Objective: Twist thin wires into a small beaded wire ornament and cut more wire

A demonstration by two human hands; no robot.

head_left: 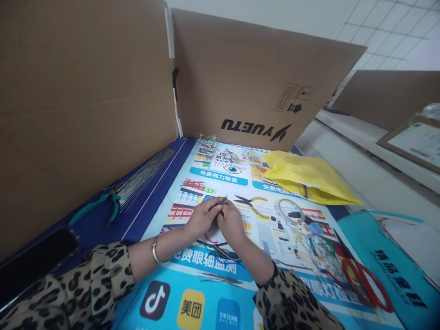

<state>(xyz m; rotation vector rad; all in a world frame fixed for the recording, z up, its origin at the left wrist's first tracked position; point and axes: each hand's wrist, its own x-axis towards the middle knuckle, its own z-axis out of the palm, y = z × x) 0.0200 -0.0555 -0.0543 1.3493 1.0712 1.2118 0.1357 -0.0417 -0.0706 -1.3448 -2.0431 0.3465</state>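
Both hands meet at the middle of the printed poster (256, 236), fingertips pressed together. My left hand (203, 215) and my right hand (231, 222) are closed around a small dark wire piece (222, 200) whose tips poke out above the fingers. Coloured cords (222, 252) lie just beneath the hands. Nearer to me is a small pile of thin dark wire pieces (222, 277). Yellow-handled pliers (252, 204) rest to the right of the fingertips, jaws pointing left.
Teal-handled pliers (113, 206) and a bundle of long wires (146, 176) lie at left, near a dark phone (39, 261). Red-handled scissors (366, 282), tangled wire (319, 247), a yellow bag (305, 176) and a teal bag (388, 256) are right. Cardboard walls (254, 78) stand behind.
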